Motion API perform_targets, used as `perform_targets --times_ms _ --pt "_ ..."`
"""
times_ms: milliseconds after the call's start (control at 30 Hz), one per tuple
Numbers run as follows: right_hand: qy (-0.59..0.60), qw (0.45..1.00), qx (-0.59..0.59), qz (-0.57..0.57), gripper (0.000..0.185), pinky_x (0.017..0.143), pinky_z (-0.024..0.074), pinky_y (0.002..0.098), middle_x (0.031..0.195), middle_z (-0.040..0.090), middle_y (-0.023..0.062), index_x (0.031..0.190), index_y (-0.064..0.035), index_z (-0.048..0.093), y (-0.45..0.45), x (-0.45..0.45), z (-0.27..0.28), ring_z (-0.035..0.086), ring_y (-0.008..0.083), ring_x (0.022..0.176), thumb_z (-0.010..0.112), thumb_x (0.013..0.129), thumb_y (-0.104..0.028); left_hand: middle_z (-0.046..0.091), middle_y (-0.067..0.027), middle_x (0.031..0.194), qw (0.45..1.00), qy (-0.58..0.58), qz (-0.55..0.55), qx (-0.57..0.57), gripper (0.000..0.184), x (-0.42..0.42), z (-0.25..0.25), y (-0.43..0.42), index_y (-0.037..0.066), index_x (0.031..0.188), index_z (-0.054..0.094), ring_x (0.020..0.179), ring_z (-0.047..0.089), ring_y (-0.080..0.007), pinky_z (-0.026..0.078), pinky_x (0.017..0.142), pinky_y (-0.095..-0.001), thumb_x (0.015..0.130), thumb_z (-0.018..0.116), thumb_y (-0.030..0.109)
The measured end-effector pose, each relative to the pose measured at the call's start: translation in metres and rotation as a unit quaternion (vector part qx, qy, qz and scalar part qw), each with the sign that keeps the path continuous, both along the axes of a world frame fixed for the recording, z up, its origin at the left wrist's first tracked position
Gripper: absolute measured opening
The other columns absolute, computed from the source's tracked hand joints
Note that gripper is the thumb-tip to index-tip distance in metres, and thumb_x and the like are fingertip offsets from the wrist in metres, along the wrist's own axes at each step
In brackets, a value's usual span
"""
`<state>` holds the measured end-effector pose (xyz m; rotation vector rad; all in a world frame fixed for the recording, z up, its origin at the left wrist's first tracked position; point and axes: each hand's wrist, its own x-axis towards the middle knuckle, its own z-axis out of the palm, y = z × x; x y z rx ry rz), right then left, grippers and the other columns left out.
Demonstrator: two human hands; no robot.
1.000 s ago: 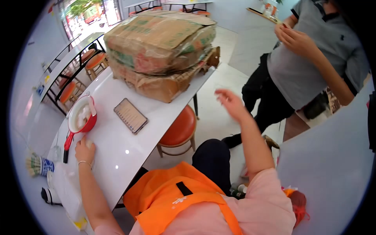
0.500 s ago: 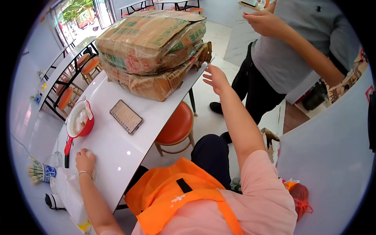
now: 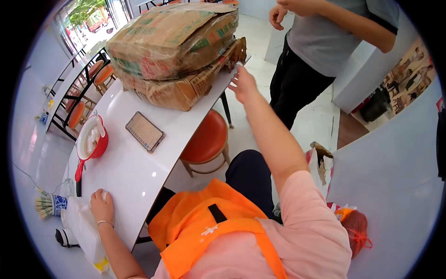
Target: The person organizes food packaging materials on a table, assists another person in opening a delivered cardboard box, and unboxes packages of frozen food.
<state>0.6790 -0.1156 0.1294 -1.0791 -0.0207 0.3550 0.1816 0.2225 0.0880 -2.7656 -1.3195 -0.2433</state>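
Observation:
My left hand (image 3: pixel 102 205) rests on the white table (image 3: pixel 134 172), its fingers curled round something small and pale that I cannot make out. Just beyond it stands a red-handled pot (image 3: pixel 98 142) with white pieces inside. My right hand (image 3: pixel 243 84) reaches forward near the table's far right edge, fingers apart and holding nothing. Close to its fingertips is the torn corner of the lower of two stacked cardboard boxes (image 3: pixel 174 42), both wrapped in clear film. A phone (image 3: pixel 145 131) lies face up between the pot and the boxes.
Another person (image 3: pixel 320 42) stands beyond my right hand. An orange stool (image 3: pixel 204 139) is by the table edge. Chopsticks in a blue and white holder (image 3: pixel 58 204), a white plastic bag (image 3: pixel 83 228) and a red bag (image 3: pixel 357 228) are lower down.
My right hand has moved in from the right toward the boxes' torn corner. My left hand has shifted back from the pot. The other person has turned and stands farther back.

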Motion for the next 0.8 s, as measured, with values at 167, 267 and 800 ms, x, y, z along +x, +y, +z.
perform_targets --times_ms 167,267,800 --pt "0.034 0.991 0.114 0.059 0.063 0.108 0.0291 0.0487 0.148 0.034 0.0126 0.144 -0.0021 0.031 0.039 -0.017 -0.022 0.033 0.0289 0.133 0.049 0.096 -0.039 0.054 -0.0175 0.126 0.998 -0.003 -0.020 0.057 0.037 -0.008 -0.007 -0.001 0.007 0.122 0.057 0.114 0.052 -0.0362 0.042 0.095 -0.0484 0.092 0.054 0.029" --pt "-0.005 0.991 0.121 0.055 0.064 0.110 0.0264 0.0451 0.147 0.036 0.0098 0.145 -0.0051 0.032 0.042 -0.020 -0.034 0.033 0.0270 0.133 0.051 0.095 -0.041 0.055 -0.0193 0.121 0.997 -0.023 -0.041 0.062 0.035 -0.008 0.003 -0.011 0.006 0.119 0.058 0.110 0.053 -0.0382 0.044 0.093 -0.0469 0.091 0.054 0.026" --pt "-0.066 0.987 0.126 0.073 0.049 0.109 0.0310 0.0445 0.136 0.045 0.0099 0.133 -0.0025 0.043 0.039 -0.006 -0.046 0.038 0.0275 0.131 0.054 0.096 -0.032 0.050 -0.0210 0.130 0.976 -0.164 -0.116 0.086 0.044 -0.005 0.033 -0.042 0.003 0.120 0.054 0.122 0.045 -0.0375 0.034 0.105 -0.0467 0.081 0.066 0.021"
